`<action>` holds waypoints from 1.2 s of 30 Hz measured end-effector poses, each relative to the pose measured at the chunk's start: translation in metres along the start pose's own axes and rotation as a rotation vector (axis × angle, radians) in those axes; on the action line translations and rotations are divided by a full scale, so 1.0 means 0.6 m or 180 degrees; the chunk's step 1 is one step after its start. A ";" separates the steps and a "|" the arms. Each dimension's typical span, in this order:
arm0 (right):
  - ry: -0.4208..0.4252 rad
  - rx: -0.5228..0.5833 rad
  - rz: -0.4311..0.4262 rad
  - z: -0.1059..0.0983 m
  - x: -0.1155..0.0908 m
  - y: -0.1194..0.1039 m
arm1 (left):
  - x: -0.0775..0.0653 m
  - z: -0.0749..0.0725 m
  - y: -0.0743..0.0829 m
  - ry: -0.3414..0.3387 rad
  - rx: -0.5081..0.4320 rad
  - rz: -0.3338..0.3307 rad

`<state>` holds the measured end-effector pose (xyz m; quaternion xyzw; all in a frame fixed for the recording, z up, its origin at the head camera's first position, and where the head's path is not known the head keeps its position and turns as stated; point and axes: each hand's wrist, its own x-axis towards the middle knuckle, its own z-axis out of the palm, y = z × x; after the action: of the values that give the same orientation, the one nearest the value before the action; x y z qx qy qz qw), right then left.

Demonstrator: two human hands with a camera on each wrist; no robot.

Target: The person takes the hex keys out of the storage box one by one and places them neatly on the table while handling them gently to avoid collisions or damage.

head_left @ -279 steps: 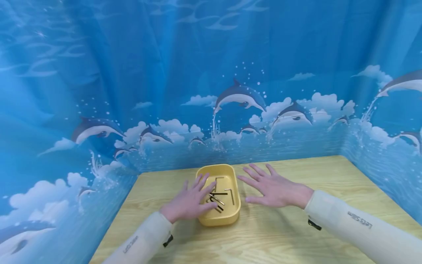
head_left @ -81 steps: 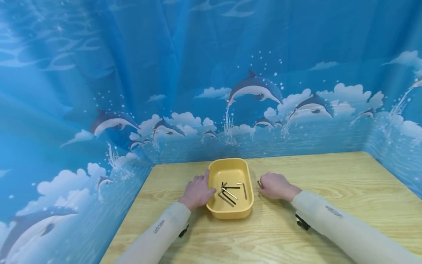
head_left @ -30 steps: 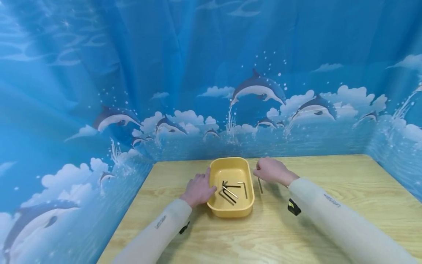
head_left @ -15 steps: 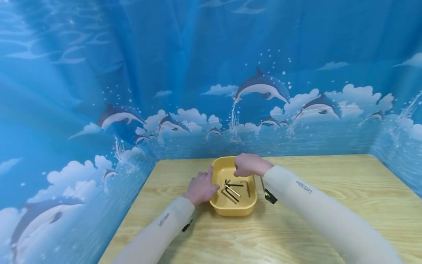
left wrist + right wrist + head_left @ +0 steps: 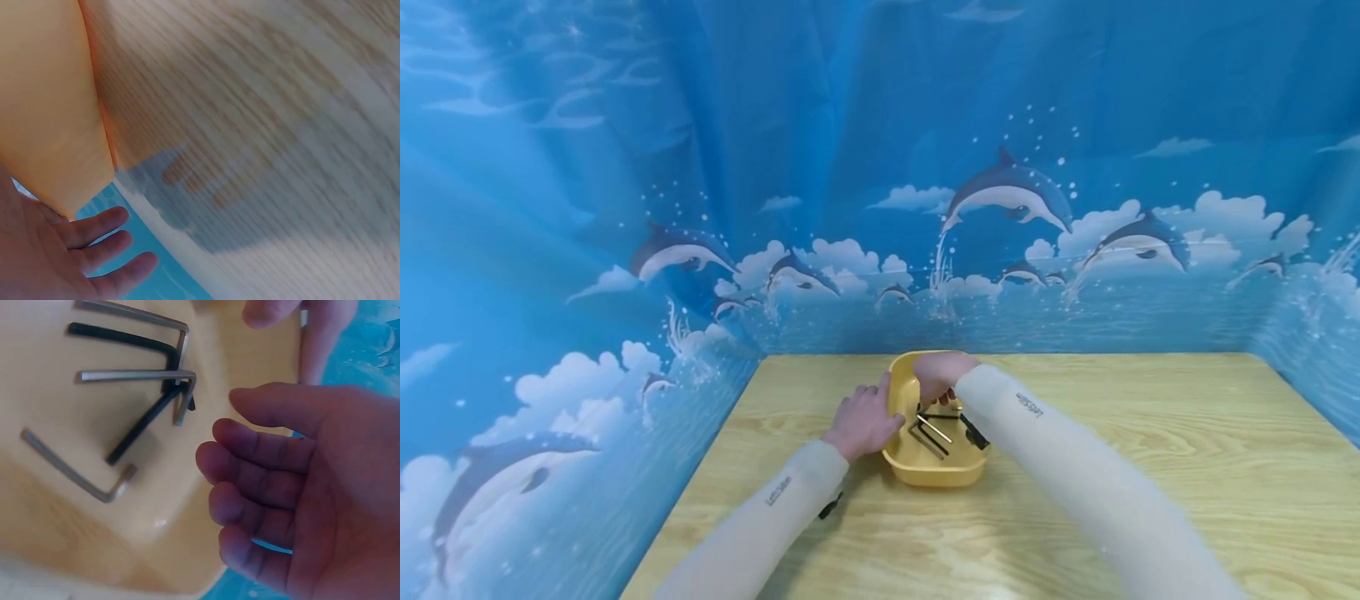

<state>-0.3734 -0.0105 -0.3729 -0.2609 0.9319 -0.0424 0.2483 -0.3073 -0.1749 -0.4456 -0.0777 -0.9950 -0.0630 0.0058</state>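
A yellow plastic bin [image 5: 936,477] holds several L-shaped hex keys. In the right wrist view a silver hex key [image 5: 137,375] crosses black ones, and another silver hex key [image 5: 69,469] lies apart. My left hand [image 5: 861,421] grips the bin's left wall, thumb inside over the rim; in the left wrist view its other fingers [image 5: 125,275] stretch out beside the bin. My right hand [image 5: 942,375] is inside the bin's far end, above the keys. Its fingers are loosely bent, with nothing between them and the thumb [image 5: 269,405].
The bin stands on a light wood-grain table [image 5: 1075,467] near its back edge. A blue curtain [image 5: 820,208] printed with dolphins hangs behind and at both sides. My right sleeve [image 5: 1060,458] covers the table just right of the bin.
Both hands grew from spread fingers to separate work: the left took the bin's wall, the right set a hex key down right of the bin, then reached leftward inside. That key is now hidden.
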 end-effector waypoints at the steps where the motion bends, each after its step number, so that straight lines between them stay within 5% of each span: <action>1: -0.0051 0.0084 0.0015 0.002 0.004 -0.001 | 0.001 0.000 0.000 -0.0001 0.0015 0.0002; 4: -0.0182 0.0229 0.0060 0.010 0.014 -0.003 | 0.002 -0.001 0.001 -0.0014 0.0013 -0.0004; 11: -0.0435 -0.0049 0.0191 0.028 0.021 -0.008 | 0.002 -0.002 0.004 -0.0053 0.0045 -0.0035; 23: -0.0190 -0.0379 0.0201 0.042 0.019 -0.020 | 0.001 -0.007 0.007 -0.0072 0.0120 -0.0036; 36: -0.0317 0.0059 -0.0012 0.031 0.010 0.000 | 0.002 -0.003 0.009 -0.0132 0.0124 -0.0117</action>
<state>-0.3686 -0.0126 -0.3915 -0.2621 0.9175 -0.0384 0.2967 -0.3074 -0.1695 -0.4429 -0.0606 -0.9972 -0.0420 -0.0145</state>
